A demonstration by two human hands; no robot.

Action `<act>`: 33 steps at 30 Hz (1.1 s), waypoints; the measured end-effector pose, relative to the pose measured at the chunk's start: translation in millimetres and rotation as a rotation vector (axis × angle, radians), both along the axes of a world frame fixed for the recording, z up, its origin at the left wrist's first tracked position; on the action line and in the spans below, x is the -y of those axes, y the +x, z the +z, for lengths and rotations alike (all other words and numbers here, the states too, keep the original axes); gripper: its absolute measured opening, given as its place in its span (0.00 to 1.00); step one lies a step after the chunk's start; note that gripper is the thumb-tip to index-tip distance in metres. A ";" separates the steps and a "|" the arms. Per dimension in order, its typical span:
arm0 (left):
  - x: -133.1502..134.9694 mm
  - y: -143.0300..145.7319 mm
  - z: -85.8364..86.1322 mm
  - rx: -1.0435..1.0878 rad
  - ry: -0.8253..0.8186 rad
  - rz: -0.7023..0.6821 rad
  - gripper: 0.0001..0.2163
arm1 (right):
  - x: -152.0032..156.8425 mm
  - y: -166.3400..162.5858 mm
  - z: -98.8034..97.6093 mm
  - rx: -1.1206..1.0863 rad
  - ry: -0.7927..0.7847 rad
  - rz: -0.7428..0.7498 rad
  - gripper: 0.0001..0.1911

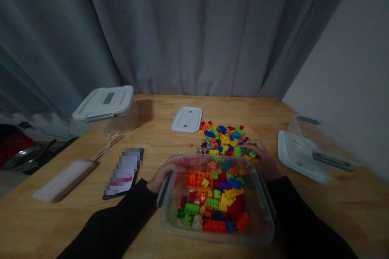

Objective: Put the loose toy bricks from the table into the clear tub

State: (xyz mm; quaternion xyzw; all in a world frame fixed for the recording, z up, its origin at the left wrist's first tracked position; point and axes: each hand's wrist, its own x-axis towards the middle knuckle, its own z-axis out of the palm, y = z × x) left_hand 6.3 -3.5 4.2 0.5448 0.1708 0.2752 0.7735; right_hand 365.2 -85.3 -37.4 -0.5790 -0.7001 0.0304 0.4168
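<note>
Three boxes (263, 214): left, near and right; three lids (186, 119); two hands (167, 170); one phone (124, 173); one case (65, 181); bricks (224, 139) in two groups, uncounted.

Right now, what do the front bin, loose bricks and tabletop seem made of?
Front bin: probably clear, smooth plastic; contents show through.
Loose bricks: likely smooth plastic; uniform bright colours, blocky moulded shapes.
Tabletop: wood or wood-look, perhaps satin; grain shows.

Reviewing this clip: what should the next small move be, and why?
I'd suggest the right hand gather a few loose bricks toward the clear box. That hand is at the pile's right side, just beyond the box, which holds similar bricks, while the left hand is at the box's far left corner, seemingly steadying it.
</note>
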 end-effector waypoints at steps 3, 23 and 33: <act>-1.2 -2.2 -1.5 -0.014 0.003 0.022 0.27 | 0.2 -3.0 3.8 -0.119 0.008 -0.022 0.18; 4.6 3.7 3.5 0.051 -0.105 0.054 0.27 | 17.2 -17.9 26.6 -0.375 -0.379 0.611 0.26; -2.9 -1.3 -9.3 0.063 -0.067 0.013 0.27 | 17.7 -16.6 28.9 -0.389 -0.443 0.705 0.33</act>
